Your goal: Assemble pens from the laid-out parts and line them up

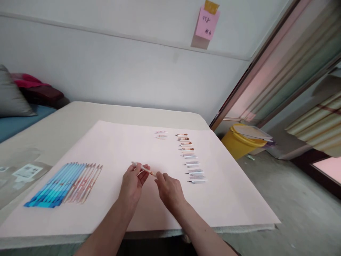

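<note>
Between my two hands, above the pale pink sheet (119, 142), is a slim white pen (146, 170) with a small orange-brown pattern. My left hand (133, 179) pinches it near its pointed end, which aims up and left. The fingers of my right hand (169, 186) are closed on its other end. To the left lie a row of blue pens (58, 183) and, beside them, several white and pink patterned pens (84, 183). On the right, a column of short pen pieces (193, 164) with thin dark tips points left; two similar pieces (161, 134) lie farther back.
A clear plastic bag with a white label (28, 171) lies at the table's left. A grey cushion (13, 94) is at the far left. Behind the table is a white wall (119, 64) with a pink note (207, 23). A yellow bin (239, 142) stands on the floor at right.
</note>
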Demonstrator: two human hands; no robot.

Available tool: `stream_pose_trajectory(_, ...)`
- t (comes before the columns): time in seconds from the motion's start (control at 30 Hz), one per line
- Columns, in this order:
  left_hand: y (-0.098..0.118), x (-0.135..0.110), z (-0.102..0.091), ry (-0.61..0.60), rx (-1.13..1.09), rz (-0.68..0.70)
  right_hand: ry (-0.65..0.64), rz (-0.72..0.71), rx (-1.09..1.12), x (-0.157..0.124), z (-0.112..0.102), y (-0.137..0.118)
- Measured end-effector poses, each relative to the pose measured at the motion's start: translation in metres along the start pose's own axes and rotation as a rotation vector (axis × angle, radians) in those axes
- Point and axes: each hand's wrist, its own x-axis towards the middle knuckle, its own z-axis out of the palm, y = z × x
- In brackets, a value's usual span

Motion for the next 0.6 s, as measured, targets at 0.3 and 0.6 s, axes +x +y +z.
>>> stream_pose_trajectory(0.3, -0.0001, -0.0041, 0.0028, -0.021, 0.007, -0.016, -0.103, 0.290, 0.634, 0.0057, -0.0022, 0.0003)
stream_pose_trajectory(0.6, -0.0014, -0.0051, 0.0050, -0.049, -0.014, -0.060, -0.028, 0.111, 0.016, 0.0015, -0.0036, -0.0014)
